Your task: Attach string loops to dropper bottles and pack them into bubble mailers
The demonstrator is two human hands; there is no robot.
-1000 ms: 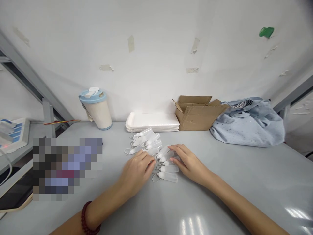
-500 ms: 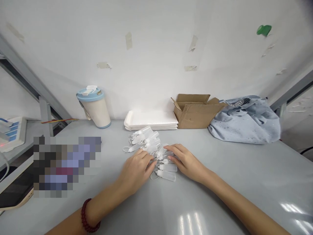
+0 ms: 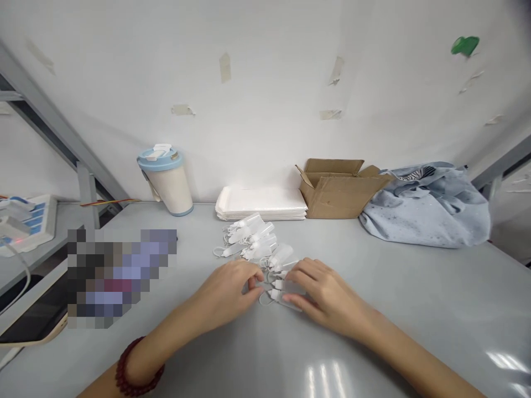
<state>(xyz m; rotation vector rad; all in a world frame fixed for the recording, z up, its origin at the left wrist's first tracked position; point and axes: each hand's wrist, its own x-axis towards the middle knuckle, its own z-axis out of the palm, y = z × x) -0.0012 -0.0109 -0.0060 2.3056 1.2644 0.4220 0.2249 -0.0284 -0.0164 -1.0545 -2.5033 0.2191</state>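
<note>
A cluster of several small clear plastic dropper bottles [image 3: 253, 239] with white caps and loop tethers lies on the grey table [image 3: 415, 309]. My left hand [image 3: 226, 296] rests palm down at the near end of the cluster, fingertips pinched on a white cap loop. My right hand [image 3: 323, 296] curls over the nearest bottle [image 3: 286, 287], thumb and fingers closed on its body. A dark red bead bracelet [image 3: 135, 367] sits on my left wrist.
At the back wall stand a cream cup with a blue lid [image 3: 168, 179], a stack of white trays [image 3: 261, 203], an open cardboard box [image 3: 338, 188] and a blue-grey cloth bag [image 3: 427, 204]. A power strip [image 3: 25, 218] lies on the left shelf.
My right hand has slid nearer and closed on the nearest bottle. My left hand's fingers have curled onto the cap end. The view shifted slightly.
</note>
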